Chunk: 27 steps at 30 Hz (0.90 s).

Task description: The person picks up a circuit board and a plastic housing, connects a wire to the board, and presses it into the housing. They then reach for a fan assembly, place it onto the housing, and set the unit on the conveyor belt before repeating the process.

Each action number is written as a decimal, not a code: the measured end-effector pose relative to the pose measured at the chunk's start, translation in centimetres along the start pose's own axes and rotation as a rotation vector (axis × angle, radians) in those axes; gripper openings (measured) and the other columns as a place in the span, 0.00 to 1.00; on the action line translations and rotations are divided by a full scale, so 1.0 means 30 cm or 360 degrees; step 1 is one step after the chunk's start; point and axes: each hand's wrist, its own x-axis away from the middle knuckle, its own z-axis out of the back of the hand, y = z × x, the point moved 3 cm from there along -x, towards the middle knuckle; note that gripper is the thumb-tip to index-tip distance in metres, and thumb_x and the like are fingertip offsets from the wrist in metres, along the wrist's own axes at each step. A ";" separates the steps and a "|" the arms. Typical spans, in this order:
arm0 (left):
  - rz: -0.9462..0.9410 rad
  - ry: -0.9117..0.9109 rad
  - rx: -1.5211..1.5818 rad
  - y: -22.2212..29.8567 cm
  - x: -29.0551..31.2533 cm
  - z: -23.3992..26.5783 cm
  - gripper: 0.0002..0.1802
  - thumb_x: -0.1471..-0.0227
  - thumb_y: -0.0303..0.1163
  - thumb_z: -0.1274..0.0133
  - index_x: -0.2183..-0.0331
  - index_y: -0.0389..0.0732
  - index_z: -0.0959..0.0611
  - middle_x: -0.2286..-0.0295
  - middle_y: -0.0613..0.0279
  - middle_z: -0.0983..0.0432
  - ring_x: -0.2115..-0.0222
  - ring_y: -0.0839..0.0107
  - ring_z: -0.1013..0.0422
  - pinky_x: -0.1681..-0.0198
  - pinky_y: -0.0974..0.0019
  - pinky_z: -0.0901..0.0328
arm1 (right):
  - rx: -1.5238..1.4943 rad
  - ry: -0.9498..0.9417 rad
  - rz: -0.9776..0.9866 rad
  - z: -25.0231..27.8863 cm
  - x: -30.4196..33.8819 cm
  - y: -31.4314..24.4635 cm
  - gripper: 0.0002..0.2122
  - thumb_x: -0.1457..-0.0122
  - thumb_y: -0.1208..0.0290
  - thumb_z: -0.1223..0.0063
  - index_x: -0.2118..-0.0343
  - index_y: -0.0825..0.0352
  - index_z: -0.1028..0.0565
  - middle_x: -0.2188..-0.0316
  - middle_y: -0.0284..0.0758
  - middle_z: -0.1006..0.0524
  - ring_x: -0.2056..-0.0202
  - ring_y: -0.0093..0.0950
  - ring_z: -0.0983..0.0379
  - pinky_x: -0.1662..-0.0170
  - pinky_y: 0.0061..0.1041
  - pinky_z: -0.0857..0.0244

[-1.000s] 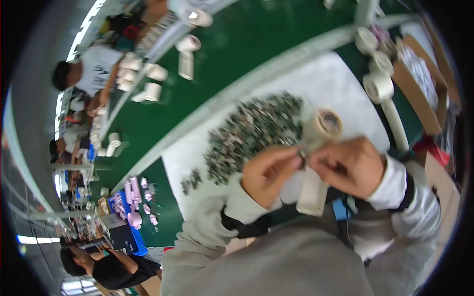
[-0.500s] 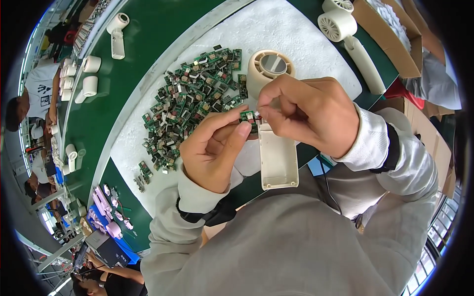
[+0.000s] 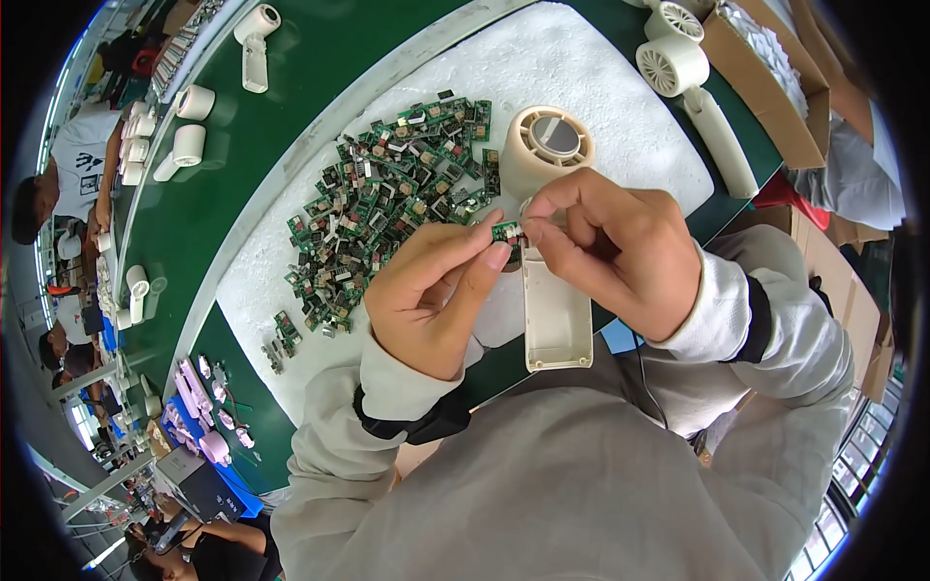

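A small green circuit board (image 3: 505,231) is pinched between the thumb and forefinger of my left hand (image 3: 431,290). Close against the board's right end, my right hand (image 3: 620,257) has its fingertips pressed together; a small pale connector seems to be in them, mostly hidden. Beneath my hands lies a cream handheld fan (image 3: 548,160), its round head on the far side and its open hollow handle (image 3: 559,324) pointing toward me. Left of my hands, a heap of loose circuit boards (image 3: 387,194) covers part of a white foam sheet (image 3: 552,58).
On the right stand other cream fans (image 3: 673,66) and a cardboard box (image 3: 765,82) of white pieces. Across the green table (image 3: 320,39) to the left are more fan parts (image 3: 189,145) and pink parts (image 3: 194,392). Several people sit along the far left.
The view has shifted slightly, so the scene sits a little differently. My right fingertips have come closer to the board; both hands keep their pinch.
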 end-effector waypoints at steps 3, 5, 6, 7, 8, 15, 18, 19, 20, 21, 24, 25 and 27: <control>-0.0001 -0.0045 -0.0134 0.010 0.005 0.002 0.17 0.45 0.15 0.44 0.52 0.31 0.19 0.58 0.50 0.23 0.59 0.71 0.24 0.58 0.73 0.29 | -0.0065 0.0032 -0.0101 0.003 0.011 -0.008 0.06 0.40 0.78 0.43 0.61 0.71 0.26 0.88 0.28 0.38 0.86 0.18 0.41 0.79 0.21 0.45; 0.0006 -0.0012 -0.0082 0.009 0.008 -0.001 0.17 0.45 0.15 0.44 0.52 0.31 0.20 0.58 0.50 0.23 0.60 0.71 0.24 0.58 0.73 0.29 | -0.0059 0.0050 -0.0110 -0.005 0.015 -0.015 0.06 0.40 0.78 0.43 0.61 0.71 0.26 0.88 0.27 0.38 0.86 0.17 0.41 0.79 0.21 0.46; 0.0009 0.0004 -0.0056 0.007 0.009 -0.002 0.17 0.45 0.15 0.44 0.52 0.31 0.20 0.58 0.49 0.23 0.60 0.71 0.24 0.57 0.72 0.29 | -0.0059 0.0066 -0.0126 -0.011 0.016 -0.017 0.06 0.40 0.77 0.44 0.61 0.71 0.26 0.88 0.27 0.38 0.86 0.17 0.41 0.79 0.21 0.46; -0.0002 0.0004 -0.0055 0.006 0.008 -0.003 0.17 0.45 0.15 0.44 0.52 0.31 0.20 0.58 0.49 0.23 0.60 0.71 0.24 0.57 0.72 0.29 | -0.0059 0.0081 -0.0143 -0.015 0.017 -0.016 0.06 0.40 0.77 0.44 0.61 0.71 0.26 0.88 0.27 0.38 0.86 0.17 0.42 0.79 0.21 0.46; -0.0005 0.0012 -0.0015 0.006 0.008 -0.003 0.17 0.45 0.15 0.44 0.52 0.31 0.20 0.58 0.49 0.23 0.60 0.71 0.24 0.57 0.72 0.29 | -0.0055 0.0085 -0.0134 -0.017 0.016 -0.018 0.06 0.40 0.77 0.44 0.61 0.71 0.26 0.88 0.27 0.38 0.86 0.17 0.42 0.79 0.21 0.46; 0.0000 0.0032 0.0089 -0.003 0.010 -0.004 0.16 0.44 0.14 0.46 0.52 0.31 0.20 0.56 0.49 0.23 0.59 0.70 0.24 0.55 0.71 0.28 | -0.0044 0.0075 -0.0179 -0.029 0.019 -0.015 0.06 0.39 0.76 0.44 0.61 0.71 0.25 0.88 0.27 0.39 0.86 0.18 0.41 0.80 0.22 0.46; 0.0055 0.0076 0.0068 -0.002 0.012 0.001 0.15 0.44 0.14 0.46 0.53 0.30 0.20 0.56 0.49 0.24 0.57 0.69 0.24 0.54 0.70 0.28 | -0.0008 0.0082 -0.0134 -0.027 0.020 -0.018 0.06 0.40 0.76 0.43 0.61 0.71 0.25 0.88 0.28 0.39 0.86 0.20 0.41 0.80 0.23 0.45; 0.0049 0.0065 0.0065 -0.001 0.011 0.000 0.15 0.44 0.14 0.46 0.53 0.30 0.20 0.56 0.49 0.24 0.57 0.69 0.24 0.54 0.70 0.28 | 0.0012 0.0081 -0.0115 -0.025 0.020 -0.018 0.06 0.40 0.76 0.43 0.61 0.70 0.25 0.88 0.28 0.39 0.87 0.20 0.41 0.80 0.23 0.45; 0.0051 0.0060 0.0064 -0.002 0.010 -0.001 0.15 0.44 0.14 0.46 0.53 0.30 0.20 0.56 0.49 0.24 0.57 0.69 0.24 0.54 0.70 0.28 | 0.0014 0.0093 -0.0115 -0.021 0.020 -0.016 0.06 0.40 0.76 0.43 0.61 0.70 0.25 0.88 0.28 0.39 0.87 0.20 0.41 0.80 0.23 0.45; 0.0054 0.0054 0.0062 -0.003 0.009 -0.001 0.15 0.44 0.14 0.46 0.53 0.30 0.20 0.55 0.49 0.24 0.57 0.70 0.24 0.54 0.70 0.28 | 0.0059 0.0100 -0.0070 -0.017 0.019 -0.016 0.06 0.40 0.76 0.42 0.62 0.70 0.25 0.89 0.29 0.39 0.87 0.22 0.40 0.80 0.24 0.44; 0.0057 0.0045 0.0047 -0.006 0.007 -0.002 0.15 0.44 0.15 0.46 0.53 0.30 0.20 0.55 0.50 0.24 0.57 0.70 0.25 0.54 0.70 0.28 | 0.0144 0.0116 0.0017 -0.010 0.016 -0.012 0.06 0.41 0.76 0.42 0.63 0.70 0.24 0.89 0.30 0.38 0.87 0.24 0.39 0.80 0.25 0.43; 0.0057 0.0050 0.0036 -0.007 0.007 -0.001 0.15 0.43 0.15 0.46 0.53 0.30 0.20 0.55 0.50 0.24 0.57 0.70 0.25 0.54 0.70 0.28 | 0.0163 0.0134 0.0064 -0.010 0.014 -0.012 0.06 0.42 0.76 0.42 0.63 0.69 0.24 0.89 0.30 0.38 0.87 0.25 0.38 0.80 0.26 0.42; 0.0058 0.0048 0.0022 -0.009 0.008 -0.002 0.15 0.43 0.15 0.46 0.53 0.31 0.20 0.55 0.51 0.24 0.58 0.71 0.25 0.54 0.70 0.28 | 0.0201 0.0170 0.0157 -0.009 0.012 -0.012 0.05 0.43 0.76 0.41 0.64 0.69 0.24 0.89 0.31 0.37 0.87 0.26 0.37 0.80 0.27 0.41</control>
